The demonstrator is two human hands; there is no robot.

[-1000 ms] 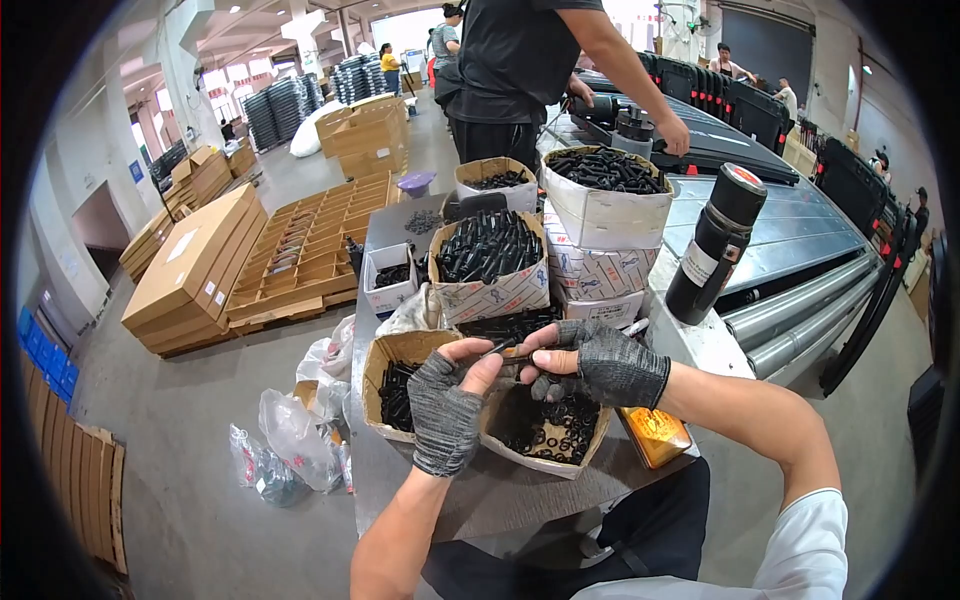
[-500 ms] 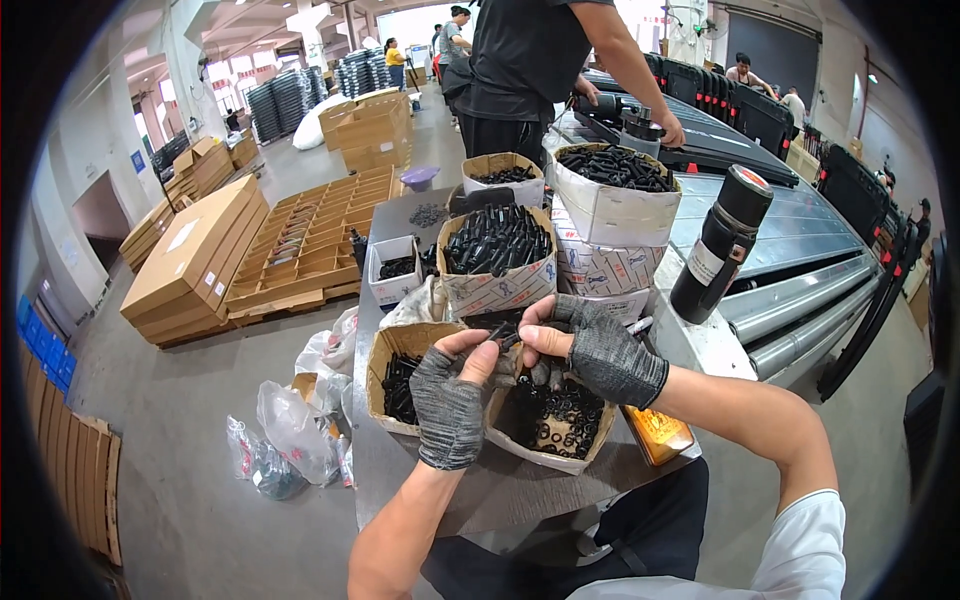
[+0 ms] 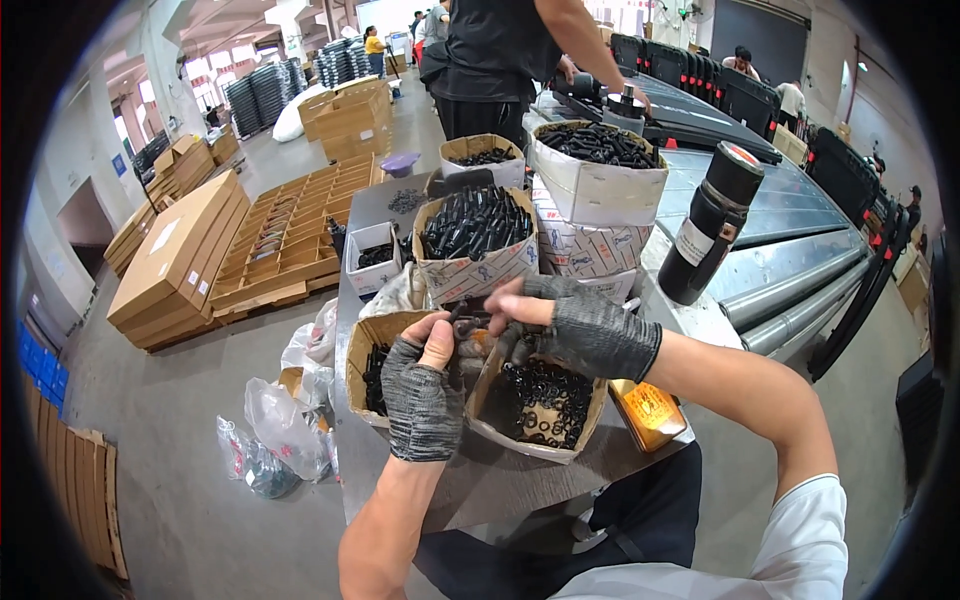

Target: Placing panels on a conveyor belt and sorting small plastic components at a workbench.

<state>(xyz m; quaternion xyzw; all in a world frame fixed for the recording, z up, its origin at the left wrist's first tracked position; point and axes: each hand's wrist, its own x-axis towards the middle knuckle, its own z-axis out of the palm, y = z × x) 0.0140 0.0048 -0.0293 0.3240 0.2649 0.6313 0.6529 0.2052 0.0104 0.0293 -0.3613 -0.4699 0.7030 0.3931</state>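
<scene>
Knit-gloved left hand (image 3: 424,395) and right hand (image 3: 585,330) fingers pinch one small dark part (image 3: 467,322) above ring-filled carton (image 3: 540,405).

Both hands raised together in front of the chest, both in dark grey fingerless knit gloves, fingertips bare. Left hand (image 3: 425,385): forearm enters from the lower edge, bare, running nearly straight up; back of the hand faces the camera, thumb extended upward and to the right, fingers curled inward. Right hand (image 3: 580,330): forearm enters from the lower right, bare to a white short sleeve at the upper arm, elbow bent outward; back of the hand up, wrist roughly level, fingers pointing left toward the left thumb. Fingertips of the two hands meet, pinched closed on a small dark part; its shape cannot be made out.
</scene>
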